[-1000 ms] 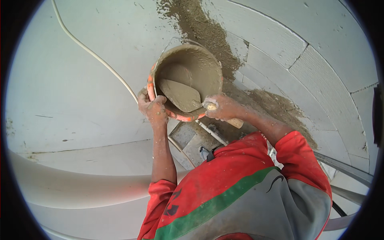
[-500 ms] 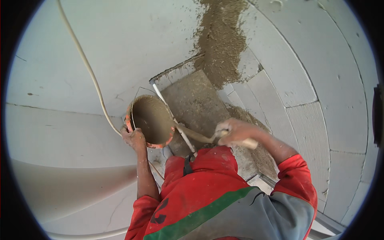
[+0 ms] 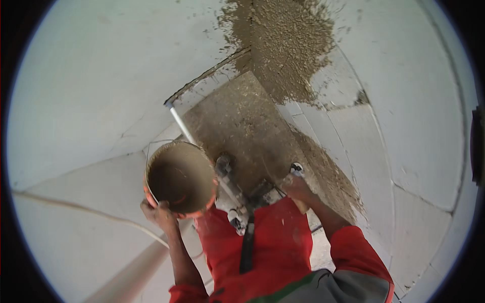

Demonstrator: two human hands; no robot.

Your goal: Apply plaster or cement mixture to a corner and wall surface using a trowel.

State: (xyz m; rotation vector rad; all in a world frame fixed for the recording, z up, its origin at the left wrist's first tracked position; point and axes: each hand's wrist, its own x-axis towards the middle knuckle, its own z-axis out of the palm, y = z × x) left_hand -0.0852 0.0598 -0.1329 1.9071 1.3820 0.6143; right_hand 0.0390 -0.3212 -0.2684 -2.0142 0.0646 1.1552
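My left hand (image 3: 161, 214) grips the rim of an orange bucket (image 3: 203, 207) coated inside with brown mortar, with its wire bail raised on the left side. Wet mortar (image 3: 177, 179) lies in the bucket. My right hand (image 3: 295, 189), right of the bucket, is closed on a wooden-handled trowel (image 3: 301, 204). The trowel's blade points down toward the floor and is blurred, so its outline is unclear.
Mortar is splattered on the block wall (image 3: 283, 50) ahead and right. A grey slab (image 3: 232, 111) lies below, with a white pipe (image 3: 182, 123) along its left. A pale hose (image 3: 101, 212) crosses at lower left. My shoes (image 3: 297, 169) show beside my red-clad legs.
The bucket has moved down and left, away from my right hand. The trowel has come out of the bucket and down toward my legs. The view has shifted, showing more of the slab.
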